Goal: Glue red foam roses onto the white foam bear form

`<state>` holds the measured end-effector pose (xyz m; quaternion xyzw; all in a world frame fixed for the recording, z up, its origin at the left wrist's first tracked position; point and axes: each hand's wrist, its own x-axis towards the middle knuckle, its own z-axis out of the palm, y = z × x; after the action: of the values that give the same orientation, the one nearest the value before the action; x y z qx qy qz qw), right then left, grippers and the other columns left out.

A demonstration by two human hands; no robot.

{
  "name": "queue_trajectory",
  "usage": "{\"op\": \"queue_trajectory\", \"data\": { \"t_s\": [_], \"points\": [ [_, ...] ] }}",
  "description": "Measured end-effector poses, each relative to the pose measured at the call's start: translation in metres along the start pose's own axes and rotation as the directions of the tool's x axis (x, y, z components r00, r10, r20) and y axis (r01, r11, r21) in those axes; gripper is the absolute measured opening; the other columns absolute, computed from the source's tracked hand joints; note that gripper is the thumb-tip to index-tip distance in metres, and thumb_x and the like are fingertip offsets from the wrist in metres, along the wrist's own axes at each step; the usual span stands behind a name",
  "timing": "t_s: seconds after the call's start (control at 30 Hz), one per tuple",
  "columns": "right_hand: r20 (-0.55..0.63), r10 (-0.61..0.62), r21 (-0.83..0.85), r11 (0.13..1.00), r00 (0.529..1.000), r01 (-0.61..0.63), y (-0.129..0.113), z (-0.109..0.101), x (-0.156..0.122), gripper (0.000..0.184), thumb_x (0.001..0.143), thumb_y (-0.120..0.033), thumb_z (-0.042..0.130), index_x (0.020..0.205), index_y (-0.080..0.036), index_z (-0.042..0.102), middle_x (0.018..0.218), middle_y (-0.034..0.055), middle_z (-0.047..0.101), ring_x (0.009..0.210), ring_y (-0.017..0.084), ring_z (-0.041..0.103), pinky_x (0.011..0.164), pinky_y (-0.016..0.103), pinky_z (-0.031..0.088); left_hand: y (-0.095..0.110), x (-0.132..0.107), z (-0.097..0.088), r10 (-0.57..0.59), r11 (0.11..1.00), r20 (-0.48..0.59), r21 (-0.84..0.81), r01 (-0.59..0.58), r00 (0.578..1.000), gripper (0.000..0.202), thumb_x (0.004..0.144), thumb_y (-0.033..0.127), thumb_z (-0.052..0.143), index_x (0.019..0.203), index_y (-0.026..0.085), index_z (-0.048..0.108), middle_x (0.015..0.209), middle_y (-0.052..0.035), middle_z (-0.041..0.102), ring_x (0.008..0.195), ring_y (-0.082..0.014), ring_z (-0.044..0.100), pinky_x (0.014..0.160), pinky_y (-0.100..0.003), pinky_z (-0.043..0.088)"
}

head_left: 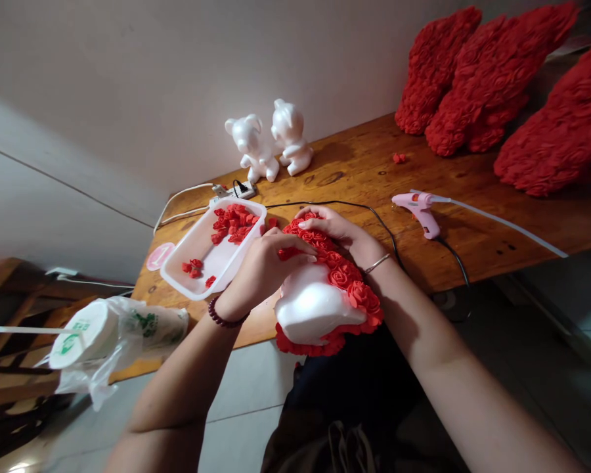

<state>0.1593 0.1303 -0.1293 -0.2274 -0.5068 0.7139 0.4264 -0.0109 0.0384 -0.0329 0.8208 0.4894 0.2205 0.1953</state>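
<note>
White form [315, 305] is approx. mid-scene, over my lap at the table's [335, 180] near edge, bare side facing near-left, red roses [345, 272] round the rest. My right hand [332, 226] is curled round its far end, thumb on top of the roses. My left hand [270, 263] comes in from the left, thumb & forefinger close together at the rose/bare border; can't tell if there's a rose btwn them.

Tips for pressing here, imo: right hand firm but light, so the petals don't flatten; left-hand pressure low on a rose's base, straight in, w/ a short hold for the glue. Tuck each one tight against its neighbour, no white gaps, & work outward from the border.

Loose roses [236, 220] sit in the tray [209, 259] to the left, handy for my left hand. Glue gun [421, 207] lies right, nozzle pointing left, near my right wrist: poss. hot, so mind the forearm.
</note>
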Motion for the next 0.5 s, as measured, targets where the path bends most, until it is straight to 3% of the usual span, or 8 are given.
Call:
{"op": "queue_trajectory", "data": {
  "t_s": [0.1, 0.23, 0.5],
  "points": [
    [0.011, -0.024, 0.004, 1.000, 1.000, 0.024, 0.000, 0.001, -0.002, 0.032, 0.074, -0.033, 0.080, 0.100, -0.020, 0.066, 0.100, 0.0032, 0.071, 0.090, 0.016, 0.067, 0.083, 0.028, 0.057, 0.000, 0.001, -0.001, 0.034, 0.999, 0.047, 0.023, -0.035, 0.998, 0.014, 0.092, 0.022, 0.065, 0.088, 0.024, 0.078, 0.091, 0.0013, 0.079, 0.081, -0.0149, 0.064, 0.078, -0.029, 0.049],
    [-0.028, 0.033, 0.030, 0.999, 0.999, -0.032, -0.001, 0.003, -0.002, 0.040, 0.069, -0.034, 0.084, 0.102, -0.021, 0.065, 0.099, 0.0034, 0.072, 0.087, 0.017, 0.066, 0.078, 0.028, 0.057, 0.000, 0.002, -0.007, 0.109, 0.993, 0.130, 0.037, -0.115, 0.985, 0.017, 0.095, 0.018, 0.059, 0.091, 0.022, 0.076, 0.094, 0.0002, 0.078, 0.079, -0.0135, 0.064, 0.078, -0.027, 0.050],
    [-0.041, 0.057, 0.003, 0.998, 0.998, -0.057, -0.001, 0.005, 0.003, 0.038, 0.064, -0.032, 0.086, 0.093, -0.018, 0.066, 0.093, 0.0017, 0.071, 0.083, 0.014, 0.064, 0.076, 0.024, 0.052, 0.002, 0.004, -0.017, 0.262, 0.948, 0.271, 0.106, -0.299, 0.926, 0.021, 0.103, 0.023, 0.051, 0.095, 0.021, 0.070, 0.098, -0.0008, 0.075, 0.085, -0.0145, 0.063, 0.096, -0.034, 0.045]
  ]
}}
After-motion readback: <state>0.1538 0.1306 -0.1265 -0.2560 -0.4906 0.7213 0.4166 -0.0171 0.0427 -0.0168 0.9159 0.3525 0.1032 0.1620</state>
